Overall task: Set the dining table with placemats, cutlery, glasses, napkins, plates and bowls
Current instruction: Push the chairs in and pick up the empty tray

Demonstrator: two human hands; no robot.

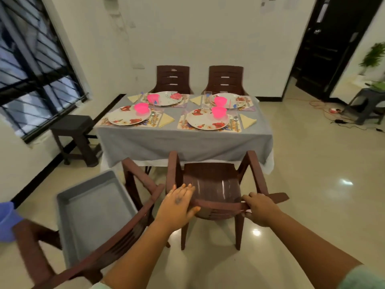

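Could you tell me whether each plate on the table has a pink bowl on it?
Yes, each of the four floral plates carries a pink bowl.

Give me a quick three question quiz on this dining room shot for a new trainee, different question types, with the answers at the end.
1. True or false: each floral plate on the table carries a pink bowl.
2. Multiple choice: what does the right hand grip? A) the grey tray B) the top rail of the brown chair's back C) a napkin
3. Fill in: the grey tray rests on a second ____ at the person's left.

Key
1. True; four plates show, each with one bowl.
2. B; the fingers curl round the rail of the brown chair, while the left hand lies flat against it with fingers straight.
3. chair
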